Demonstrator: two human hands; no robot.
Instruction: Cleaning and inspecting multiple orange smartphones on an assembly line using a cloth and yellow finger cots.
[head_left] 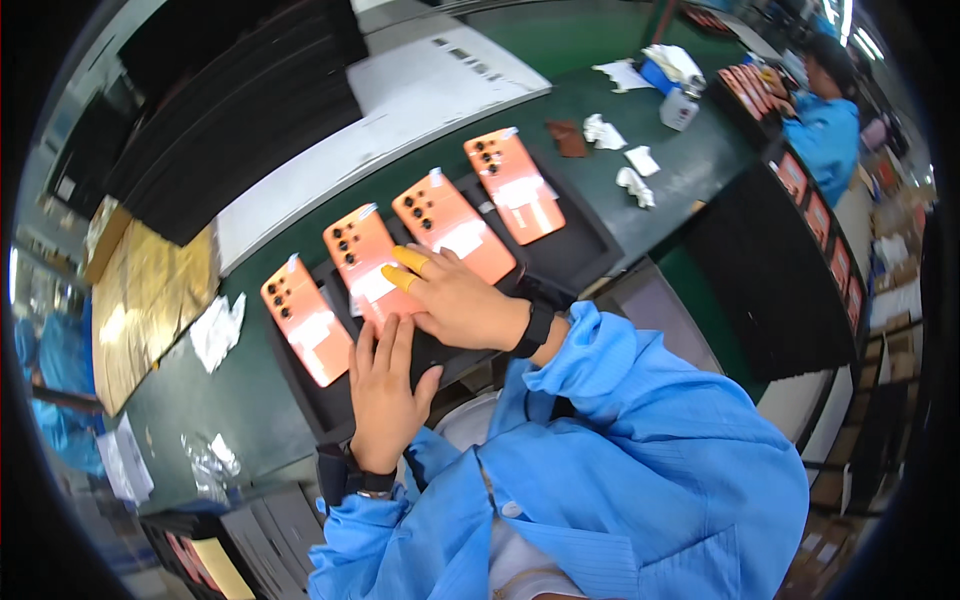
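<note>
Resting flat on the black tray point(560, 262), the left hand point(385, 392) has fingers open; right hand point(455, 298), at one o'clock, presses open fingers on the second orange phone point(362, 262).

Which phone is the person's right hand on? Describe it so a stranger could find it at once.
On the green table lies a black tray holding four orange phones in a slanting row. Counting from the left end, it is the second phone. It alone has the right hand, with yellow fingertip covers, resting on its lower part.
</note>
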